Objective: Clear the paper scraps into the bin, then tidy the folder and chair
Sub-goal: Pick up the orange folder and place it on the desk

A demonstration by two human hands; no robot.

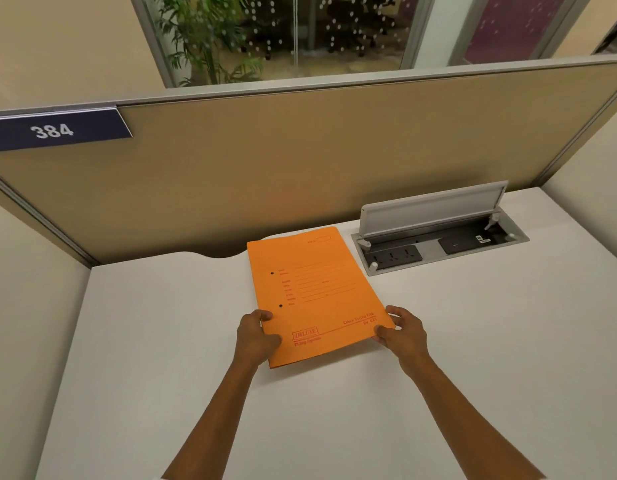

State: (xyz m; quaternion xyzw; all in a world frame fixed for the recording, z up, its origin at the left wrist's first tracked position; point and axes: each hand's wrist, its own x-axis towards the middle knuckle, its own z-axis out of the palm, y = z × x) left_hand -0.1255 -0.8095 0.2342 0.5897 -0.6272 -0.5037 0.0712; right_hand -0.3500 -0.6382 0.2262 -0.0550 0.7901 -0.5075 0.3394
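An orange paper folder (314, 289) lies closed on the white desk (161, 341), its long side running away from me and turned slightly to the left. My left hand (256, 336) grips its near left edge, thumb on the cover. My right hand (402, 332) grips its near right corner, fingers curled around the edge. No paper scraps, bin or chair are in view.
An open power socket box (438, 244) with a raised grey lid is set into the desk just right of the folder. A tan partition (300, 161) with a "384" label (54, 129) closes the far side; side panels flank the desk.
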